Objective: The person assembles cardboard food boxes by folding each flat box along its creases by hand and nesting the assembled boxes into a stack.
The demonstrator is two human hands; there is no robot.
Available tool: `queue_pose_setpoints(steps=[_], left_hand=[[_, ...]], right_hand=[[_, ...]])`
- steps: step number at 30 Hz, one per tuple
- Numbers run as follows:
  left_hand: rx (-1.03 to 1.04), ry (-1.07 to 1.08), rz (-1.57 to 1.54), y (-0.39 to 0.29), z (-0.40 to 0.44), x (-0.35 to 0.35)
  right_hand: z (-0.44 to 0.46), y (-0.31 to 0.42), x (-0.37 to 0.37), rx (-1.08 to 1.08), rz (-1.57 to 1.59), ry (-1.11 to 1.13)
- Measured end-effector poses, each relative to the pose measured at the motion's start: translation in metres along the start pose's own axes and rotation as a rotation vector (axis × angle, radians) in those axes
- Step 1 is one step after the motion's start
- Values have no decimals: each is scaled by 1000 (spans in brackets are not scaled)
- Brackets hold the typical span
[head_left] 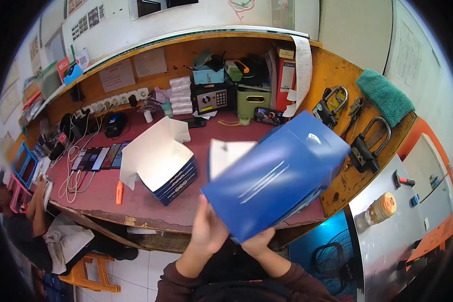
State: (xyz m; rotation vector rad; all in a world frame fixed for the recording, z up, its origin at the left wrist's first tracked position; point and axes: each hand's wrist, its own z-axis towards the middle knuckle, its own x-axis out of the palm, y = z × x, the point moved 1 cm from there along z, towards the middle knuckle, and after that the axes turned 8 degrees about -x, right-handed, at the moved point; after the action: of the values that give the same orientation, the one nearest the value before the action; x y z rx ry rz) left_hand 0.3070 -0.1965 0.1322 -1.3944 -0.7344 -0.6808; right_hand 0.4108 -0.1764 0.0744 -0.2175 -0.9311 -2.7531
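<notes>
Blue box [277,173], held tilted over the worktop [141,205], extends forward from the grip. Left fingers [203,207] hold its near left edge; right fingers [265,235], partly hidden, hold its near underside. An open carton [173,173] stands forward-left of the left fingers. Advisable: balance the load, control the tilt.

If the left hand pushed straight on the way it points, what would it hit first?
The blue box, which the left hand already touches. Beyond it, perhaps the white shape partly hidden behind; depth is unclear.
</notes>
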Motion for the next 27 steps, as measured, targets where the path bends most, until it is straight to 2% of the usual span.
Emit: queue_pose_setpoints(steps=[1,2,3,4,6,7,9,10,11,14,16,17,18,19,20,21,23,24,25,26,27], left_hand=[[-168,31,-161,-9,-3,1],[-154,-39,-95,-11,0,-8],[-176,30,-86,-17,4,-29],[-113,46,-45,-25,6,-41],[-50,63,2,-48,8,-68],[-72,59,126,-61,10,-84],[-105,57,249,-74,10,-98],[-131,89,319,-79,11,-98],[-156,123,391,-83,13,-95],[-167,120,489,-87,20,-83],[-159,144,555,-91,23,-79],[-152,167,704,-95,24,-74],[-144,193,853,-96,26,-70],[-145,195,853,-94,29,-67],[-158,150,817,-91,32,-64],[-171,106,782,-90,34,-63],[-200,115,752,-84,42,-68],[-200,123,715,-82,49,-68],[-200,131,677,-78,53,-68],[-76,96,761,-71,56,-68],[-77,96,760,-62,60,-66]], right_hand=[[4,0,1,-180,-229,98],[7,-8,-6,-323,-337,332],[16,-4,-21,-324,-337,334],[27,2,-38,-146,-315,484],[25,-10,-55,282,383,334],[36,-2,-71,431,639,357],[51,2,-85,377,831,544],[48,1,-93,378,827,537],[43,-4,-100,393,595,520],[45,4,-99,421,182,516],[41,-8,-99,403,519,345],[44,-10,-104,404,522,345],[53,-8,-107,404,518,437],[59,-6,-108,403,512,528],[60,-3,-109,343,271,619],[58,2,-106,344,269,616],[49,10,-98,573,233,394],[46,5,-101,620,325,314],[43,2,-101,622,324,316],[41,-1,-99,609,408,194],[40,-3,-96,593,489,70]])
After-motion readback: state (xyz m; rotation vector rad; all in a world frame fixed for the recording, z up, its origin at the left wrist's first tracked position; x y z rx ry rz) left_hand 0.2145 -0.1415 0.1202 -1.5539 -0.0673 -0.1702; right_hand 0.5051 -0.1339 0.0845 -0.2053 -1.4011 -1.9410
